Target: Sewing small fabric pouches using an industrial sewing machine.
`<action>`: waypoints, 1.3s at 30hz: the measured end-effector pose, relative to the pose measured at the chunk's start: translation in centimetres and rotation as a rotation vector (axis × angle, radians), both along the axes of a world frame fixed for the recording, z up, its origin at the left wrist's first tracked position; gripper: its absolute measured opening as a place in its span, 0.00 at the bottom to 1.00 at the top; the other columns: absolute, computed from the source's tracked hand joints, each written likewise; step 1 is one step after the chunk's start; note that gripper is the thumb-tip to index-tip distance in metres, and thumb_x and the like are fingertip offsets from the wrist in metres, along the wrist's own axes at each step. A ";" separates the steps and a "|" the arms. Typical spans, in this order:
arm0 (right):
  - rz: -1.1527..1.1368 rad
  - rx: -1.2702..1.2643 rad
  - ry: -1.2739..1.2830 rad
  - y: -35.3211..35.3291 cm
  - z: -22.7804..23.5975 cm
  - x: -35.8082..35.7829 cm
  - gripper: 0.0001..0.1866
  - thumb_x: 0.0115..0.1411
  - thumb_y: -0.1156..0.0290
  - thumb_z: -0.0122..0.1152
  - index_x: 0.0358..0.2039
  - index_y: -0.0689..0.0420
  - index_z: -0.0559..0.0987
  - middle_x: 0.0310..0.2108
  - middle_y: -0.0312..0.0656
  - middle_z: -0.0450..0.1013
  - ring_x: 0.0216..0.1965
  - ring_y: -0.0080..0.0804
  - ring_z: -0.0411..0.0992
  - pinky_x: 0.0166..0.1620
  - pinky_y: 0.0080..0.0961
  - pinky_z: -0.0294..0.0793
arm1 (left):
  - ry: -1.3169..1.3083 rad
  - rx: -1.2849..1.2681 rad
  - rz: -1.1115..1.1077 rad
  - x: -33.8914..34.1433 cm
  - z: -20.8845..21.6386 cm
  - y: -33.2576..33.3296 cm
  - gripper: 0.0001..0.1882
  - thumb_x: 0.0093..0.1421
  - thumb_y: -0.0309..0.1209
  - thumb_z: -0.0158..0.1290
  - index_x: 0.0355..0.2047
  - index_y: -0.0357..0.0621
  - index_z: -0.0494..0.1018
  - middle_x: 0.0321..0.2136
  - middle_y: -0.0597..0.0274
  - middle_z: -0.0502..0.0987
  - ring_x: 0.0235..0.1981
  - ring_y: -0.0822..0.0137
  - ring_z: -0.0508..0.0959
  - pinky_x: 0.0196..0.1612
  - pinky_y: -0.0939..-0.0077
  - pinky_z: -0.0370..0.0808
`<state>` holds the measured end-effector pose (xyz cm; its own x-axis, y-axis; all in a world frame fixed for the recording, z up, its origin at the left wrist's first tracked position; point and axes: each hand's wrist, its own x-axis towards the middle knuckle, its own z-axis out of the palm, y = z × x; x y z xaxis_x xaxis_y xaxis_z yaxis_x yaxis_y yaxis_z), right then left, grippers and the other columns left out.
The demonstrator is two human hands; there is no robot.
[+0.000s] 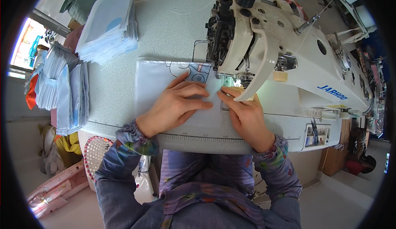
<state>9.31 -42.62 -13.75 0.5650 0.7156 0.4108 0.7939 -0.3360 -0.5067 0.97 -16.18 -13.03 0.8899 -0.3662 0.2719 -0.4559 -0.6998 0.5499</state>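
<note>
A pale blue-white fabric piece [154, 80] with a cartoon line print along its far edge lies flat on the sewing machine's table. My left hand [177, 101] rests on it, fingers spread and palm down. At its right edge, beside the lit needle area, my right hand [246, 115] has its thumb and fingers drawn together on the cloth edge. The white sewing machine [288, 51] reaches in from the right. Its curved guard [266, 62] hides part of my right fingers, and the needle itself cannot be made out.
A stack of pale fabric pieces [108, 33] lies at the table's far left. More folded bundles [53, 82] hang over the left edge. A ruler strip [206, 138] runs along the front edge, and small snips [315, 133] lie in a tray at right.
</note>
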 end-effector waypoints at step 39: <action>-0.058 0.031 0.014 0.2 0.5 0.2 0.29 0.58 0.89 0.59 0.59 0.56 0.84 0.57 0.48 0.80 0.53 0.53 0.80 0.59 0.46 0.78 | -0.192 0.387 0.019 5.6 0.7 3.1 0.26 0.62 0.21 0.59 0.58 0.62 0.84 0.56 0.65 0.80 0.66 0.57 0.78 0.76 0.49 0.67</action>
